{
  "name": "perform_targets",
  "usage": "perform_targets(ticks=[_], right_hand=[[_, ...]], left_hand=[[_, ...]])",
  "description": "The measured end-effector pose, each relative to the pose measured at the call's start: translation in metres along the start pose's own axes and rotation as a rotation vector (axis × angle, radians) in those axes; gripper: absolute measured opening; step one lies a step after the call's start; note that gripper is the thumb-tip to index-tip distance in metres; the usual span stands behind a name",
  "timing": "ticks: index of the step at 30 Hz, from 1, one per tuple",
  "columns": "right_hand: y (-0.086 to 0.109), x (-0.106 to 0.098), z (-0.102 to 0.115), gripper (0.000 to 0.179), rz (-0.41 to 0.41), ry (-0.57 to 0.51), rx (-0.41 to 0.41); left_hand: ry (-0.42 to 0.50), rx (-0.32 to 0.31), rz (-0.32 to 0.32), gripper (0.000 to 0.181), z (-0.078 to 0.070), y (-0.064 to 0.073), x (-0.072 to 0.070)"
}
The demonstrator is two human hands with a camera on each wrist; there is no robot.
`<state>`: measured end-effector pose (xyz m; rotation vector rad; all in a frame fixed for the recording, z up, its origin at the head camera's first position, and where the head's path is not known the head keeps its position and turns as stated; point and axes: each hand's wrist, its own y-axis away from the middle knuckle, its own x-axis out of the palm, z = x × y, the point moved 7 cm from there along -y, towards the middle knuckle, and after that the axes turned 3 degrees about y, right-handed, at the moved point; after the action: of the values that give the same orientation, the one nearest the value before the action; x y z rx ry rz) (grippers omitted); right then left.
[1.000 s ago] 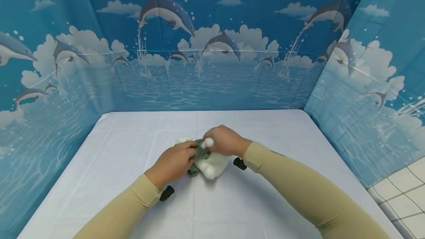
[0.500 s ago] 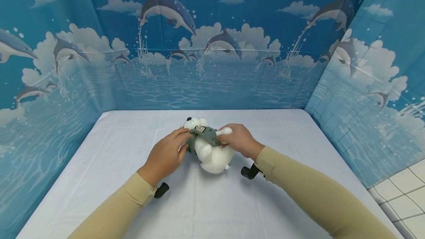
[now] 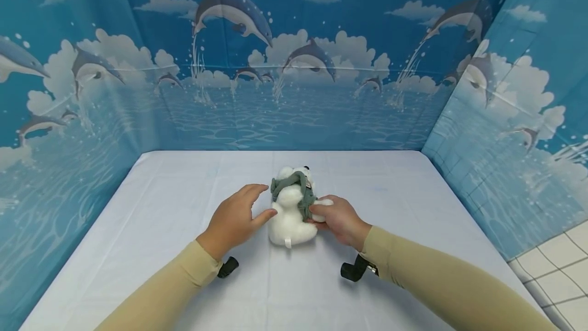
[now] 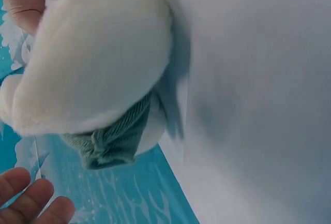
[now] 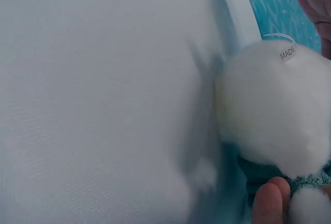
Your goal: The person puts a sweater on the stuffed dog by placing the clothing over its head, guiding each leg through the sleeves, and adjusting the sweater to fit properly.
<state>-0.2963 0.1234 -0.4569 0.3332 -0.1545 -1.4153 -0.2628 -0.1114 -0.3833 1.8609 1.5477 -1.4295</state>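
Note:
In the head view a white plush bear [image 3: 289, 226] is at mid-table, head toward the far side and dark nose facing away to the right. A green knitted garment [image 3: 306, 195] wraps its upper body. My right hand [image 3: 342, 221] pinches the garment beside one white paw; thumb and fingertips [image 5: 269, 203] show in the right wrist view. Left of the bear, my left hand [image 3: 236, 218] has thumb and fingers spread and holds nothing. Its fingertips [image 4: 36, 198] appear apart from the bear in the left wrist view. A white tag [image 5: 288, 54] sticks out from the bear's underside.
A white cloth covers the table [image 3: 202, 178]. Blue curtains [image 3: 294, 111] printed with dolphins stand along the back and both sides. White floor tiles [image 3: 560, 269] show at the lower right. Black wrist devices [image 3: 353, 269] hang under both wrists.
The bear has turned, its head swinging from left to right and its bottom now nearer me. The left hand has let go of the garment; the right hand has come nearer me, still holding it.

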Motion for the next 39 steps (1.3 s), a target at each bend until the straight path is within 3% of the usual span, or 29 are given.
perform_targets(ticks=[6, 10, 15, 21, 26, 34, 39], right_hand=[[0.011, -0.001, -0.001, 0.023, -0.029, 0.29, -0.042], [0.02, 0.006, 0.002, 0.017, 0.008, 0.525, -0.095], [0.03, 0.019, 0.005, 0.036, 0.105, 0.741, -0.178], [0.032, 0.025, 0.004, 0.038, 0.169, 0.871, -0.205], [0.031, 0.026, 0.001, 0.038, 0.189, 0.932, -0.228], [0.033, 0.027, 0.004, 0.046, 0.205, 1.014, -0.251], [0.035, 0.02, 0.028, 0.055, 0.22, 1.15, -0.258]], left_hand=[[0.019, -0.021, 0.096, 0.071, -0.012, -0.005, 0.017], [0.018, 0.034, 0.112, 0.066, -0.021, -0.009, 0.023], [-0.013, 0.127, 0.108, 0.046, -0.028, -0.011, 0.028], [-0.026, 0.176, 0.108, 0.022, -0.03, -0.008, 0.035], [-0.029, 0.155, 0.154, 0.021, -0.027, -0.004, 0.043], [-0.043, 0.149, 0.169, 0.018, -0.025, -0.004, 0.047], [-0.048, 0.133, 0.192, 0.018, -0.024, -0.005, 0.05]])
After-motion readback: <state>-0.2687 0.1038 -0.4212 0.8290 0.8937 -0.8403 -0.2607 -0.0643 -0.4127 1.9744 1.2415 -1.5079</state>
